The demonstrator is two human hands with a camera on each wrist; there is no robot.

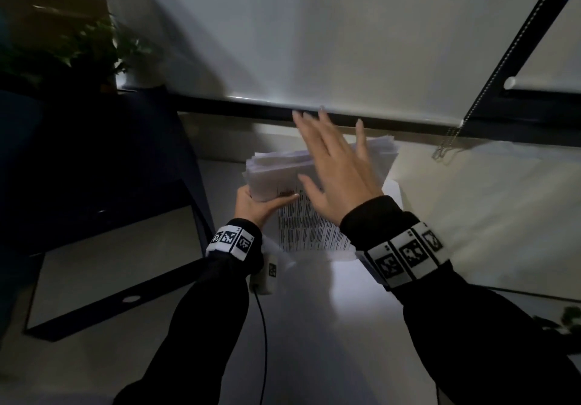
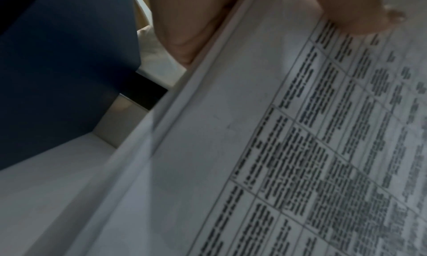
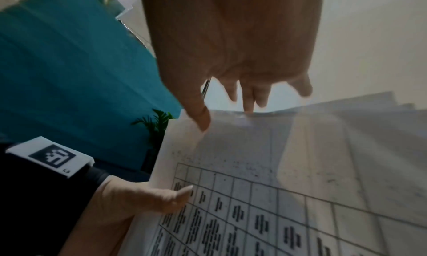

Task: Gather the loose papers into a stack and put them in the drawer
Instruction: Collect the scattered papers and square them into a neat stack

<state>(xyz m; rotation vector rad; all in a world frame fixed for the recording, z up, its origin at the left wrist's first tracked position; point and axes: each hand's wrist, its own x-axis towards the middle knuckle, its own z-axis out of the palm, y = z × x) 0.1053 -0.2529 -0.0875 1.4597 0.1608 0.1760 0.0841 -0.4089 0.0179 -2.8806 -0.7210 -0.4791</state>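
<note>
A thick, uneven stack of white papers (image 1: pixel 276 168) sits over the white desk (image 1: pixel 314 304), its top sheet printed with a table of dark text (image 2: pixel 323 150). My left hand (image 1: pixel 257 206) grips the stack's left edge, thumb on top of the printed sheet (image 3: pixel 166 197) and fingers underneath. My right hand (image 1: pixel 336 165) hovers just above the stack, fingers straight and spread, holding nothing. In the right wrist view its fingertips (image 3: pixel 248 102) point at the stack's far edge. Whether they touch the paper is unclear.
An open dark-framed drawer (image 1: pixel 103 266) with a pale floor lies at the left. A potted plant (image 1: pixel 81 49) stands at the back left. A white roller blind (image 1: pixel 314 27) with a bead chain (image 1: pixel 449 140) hangs behind the desk. A pale sheet (image 1: pixel 487 203) covers the right side.
</note>
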